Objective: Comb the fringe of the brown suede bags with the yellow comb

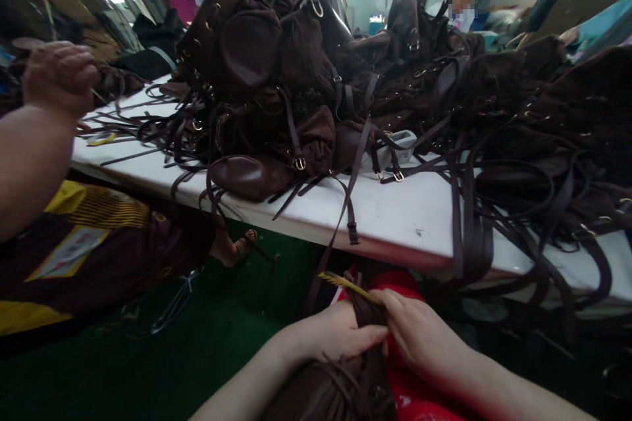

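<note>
My left hand (340,332) is closed round the gathered brown fabric of a drawstring bag (320,391) low in front of me, with thin brown cords trailing over it. My right hand (412,329) meets it from the right, its fingers pinching a slim yellow tool (351,286). The tool has a notched, toothed-looking end pointing left, and its exact kind is unclear. It lies across the bunched brown material, close to my left thumb. Most of the bag is hidden by my forearms and the frame's lower edge.
A white table (395,210) bears a heap of dark brown bags (247,46) with dangling straps (467,230) and buckles. Another yellow piece (103,139) lies at the table's left. A co-worker's raised arm (29,138) is close on my left. Another person (464,3) is behind the heap.
</note>
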The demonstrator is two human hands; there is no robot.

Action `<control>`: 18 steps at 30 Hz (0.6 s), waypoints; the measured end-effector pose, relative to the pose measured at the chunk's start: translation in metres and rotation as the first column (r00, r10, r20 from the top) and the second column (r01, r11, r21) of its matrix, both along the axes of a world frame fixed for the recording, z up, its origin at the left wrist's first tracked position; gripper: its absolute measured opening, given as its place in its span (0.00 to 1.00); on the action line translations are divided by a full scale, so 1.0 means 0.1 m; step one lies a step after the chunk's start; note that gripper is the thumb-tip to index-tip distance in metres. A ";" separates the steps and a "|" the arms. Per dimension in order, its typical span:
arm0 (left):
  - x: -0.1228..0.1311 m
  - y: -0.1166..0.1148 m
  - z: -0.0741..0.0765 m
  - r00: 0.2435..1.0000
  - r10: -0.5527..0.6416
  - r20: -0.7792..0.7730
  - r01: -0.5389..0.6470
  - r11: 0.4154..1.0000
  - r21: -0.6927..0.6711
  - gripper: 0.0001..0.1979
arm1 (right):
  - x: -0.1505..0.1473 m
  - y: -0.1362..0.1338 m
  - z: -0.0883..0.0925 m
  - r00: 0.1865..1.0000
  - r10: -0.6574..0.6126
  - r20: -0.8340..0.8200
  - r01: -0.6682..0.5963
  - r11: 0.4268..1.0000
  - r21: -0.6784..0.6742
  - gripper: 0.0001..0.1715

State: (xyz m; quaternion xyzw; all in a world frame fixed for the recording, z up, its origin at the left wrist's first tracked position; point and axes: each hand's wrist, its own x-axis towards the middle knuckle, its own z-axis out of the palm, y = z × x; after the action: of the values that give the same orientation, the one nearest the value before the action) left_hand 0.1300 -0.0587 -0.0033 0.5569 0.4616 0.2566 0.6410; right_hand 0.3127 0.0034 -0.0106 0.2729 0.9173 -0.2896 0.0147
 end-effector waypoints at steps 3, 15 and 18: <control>0.05 0.04 0.04 0.996 -0.068 -0.059 0.071 0.996 0.050 0.15 | 0.00 0.02 0.03 1.000 0.013 0.003 -0.013 1.000 -0.009 0.23; 0.11 0.11 -0.04 0.963 -0.230 -0.137 0.245 0.964 0.103 0.15 | -0.01 0.12 -0.15 0.970 -0.058 0.236 0.042 0.997 0.070 0.07; 0.19 0.11 -0.09 0.945 -0.272 -0.181 0.299 0.944 0.139 0.15 | -0.05 0.13 -0.21 0.971 -0.056 0.234 0.046 0.998 0.049 0.08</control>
State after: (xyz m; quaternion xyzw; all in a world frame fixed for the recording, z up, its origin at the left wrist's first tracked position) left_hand 0.1489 -0.0473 -0.0120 0.6877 0.4027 0.1529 0.5844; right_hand 0.3080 0.0161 -0.0314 0.3291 0.9078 -0.2355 0.1098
